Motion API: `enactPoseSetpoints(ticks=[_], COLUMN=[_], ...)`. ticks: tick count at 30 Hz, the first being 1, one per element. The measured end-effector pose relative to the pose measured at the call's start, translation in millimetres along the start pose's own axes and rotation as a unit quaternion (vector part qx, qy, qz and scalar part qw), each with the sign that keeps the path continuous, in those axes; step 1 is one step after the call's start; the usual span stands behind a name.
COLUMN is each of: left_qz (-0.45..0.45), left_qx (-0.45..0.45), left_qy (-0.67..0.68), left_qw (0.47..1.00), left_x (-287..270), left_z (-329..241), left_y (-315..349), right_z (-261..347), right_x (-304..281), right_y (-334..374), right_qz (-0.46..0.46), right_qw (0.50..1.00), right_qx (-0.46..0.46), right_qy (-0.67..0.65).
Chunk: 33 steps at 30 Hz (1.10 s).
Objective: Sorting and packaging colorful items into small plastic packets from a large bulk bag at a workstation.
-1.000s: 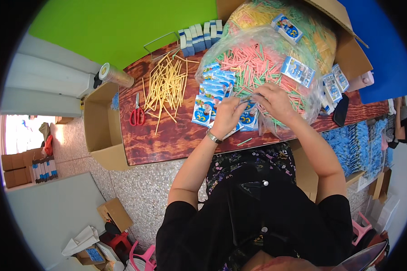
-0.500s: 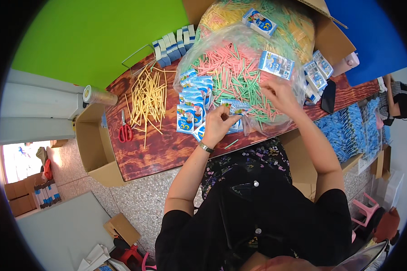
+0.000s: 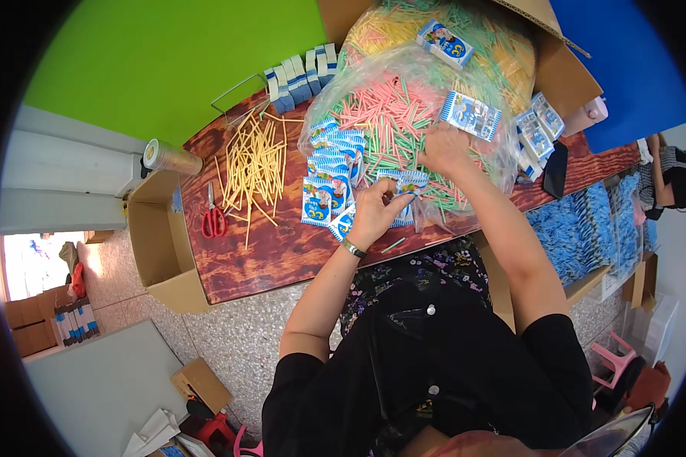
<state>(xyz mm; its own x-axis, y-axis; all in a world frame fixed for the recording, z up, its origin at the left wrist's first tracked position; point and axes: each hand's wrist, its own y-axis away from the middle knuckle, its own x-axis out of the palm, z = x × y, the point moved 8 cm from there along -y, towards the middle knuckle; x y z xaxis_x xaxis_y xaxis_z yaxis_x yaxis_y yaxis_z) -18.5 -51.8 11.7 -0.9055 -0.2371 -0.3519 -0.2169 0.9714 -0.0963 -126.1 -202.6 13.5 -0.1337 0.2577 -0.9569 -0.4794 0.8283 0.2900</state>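
Note:
My left hand (image 3: pixel 375 213) is closed, thumb and fingers pinching a small blue-and-white printed packet (image 3: pixel 405 180) near the table's front edge. Just left of it, several similar packets (image 3: pixel 324 199) lie overlapped in a stack. My right hand (image 3: pixel 444 151) reaches into a heap of short pink and green sticks (image 3: pixel 381 110) in a clear plastic bag (image 3: pixel 324 103); its fingertips are hidden among the sticks. Right above that hand, a larger blue-and-white pack (image 3: pixel 470 116) rests on the bag. One loose green stick (image 3: pixel 393 245) lies by the table edge.
Long yellow sticks (image 3: pixel 253 164) are spread left of the packets on the red-brown table (image 3: pixel 244 270), beside red-handled scissors (image 3: pixel 214 221). An open cardboard box (image 3: pixel 156 236) stands at the left, with a clear jar (image 3: pixel 172 158) behind it. A dark phone (image 3: pixel 556 171) lies at the right.
My right hand has moved left and a little up, down into the sticks beside the larger pack. My left hand keeps its pinch on the packet. The whole view has shifted slightly.

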Motion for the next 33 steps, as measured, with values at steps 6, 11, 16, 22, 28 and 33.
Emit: enactPoseSetpoints(ticks=[6, 11, 16, 22, 28, 33], left_qz=[0.001, -0.019, -0.031, -0.023, -0.024, -0.032], left_qx=[0.01, 0.012, 0.018, 0.018, 0.033, 0.035], left_qy=[0.002, -0.003, -0.007, 0.016, -0.027, -0.028], left_qw=[1.0, 1.0, 0.999, 0.999, 0.999, 0.998], left_x=[-0.7, -12.1, -18.8, -13.3, -17.5, -19.2], left_z=[0.6, 0.6, 2.1, -6.1, -8.4, -11.4], left_y=[0.5, 3.4, 4.5, 1.1, 2.5, 2.8], right_z=[-9.8, -12.8, -34.5, -58.9, -60.8, -56.2], right_x=[13.5, 11.1, -7.6, -19.5, -23.2, -19.7], right_y=[-4.9, -1.1, 9.5, 16.2, 25.4, 25.2], right_qz=[-0.049, 0.009, -0.003, 0.034, 0.171, 0.135], right_qw=[0.998, 1.0, 0.986, 0.908, 0.876, 0.965], right_qx=[0.018, 0.001, -0.088, -0.158, -0.091, -0.215], right_qy=[-0.032, -0.002, -0.139, -0.386, -0.442, 0.071])
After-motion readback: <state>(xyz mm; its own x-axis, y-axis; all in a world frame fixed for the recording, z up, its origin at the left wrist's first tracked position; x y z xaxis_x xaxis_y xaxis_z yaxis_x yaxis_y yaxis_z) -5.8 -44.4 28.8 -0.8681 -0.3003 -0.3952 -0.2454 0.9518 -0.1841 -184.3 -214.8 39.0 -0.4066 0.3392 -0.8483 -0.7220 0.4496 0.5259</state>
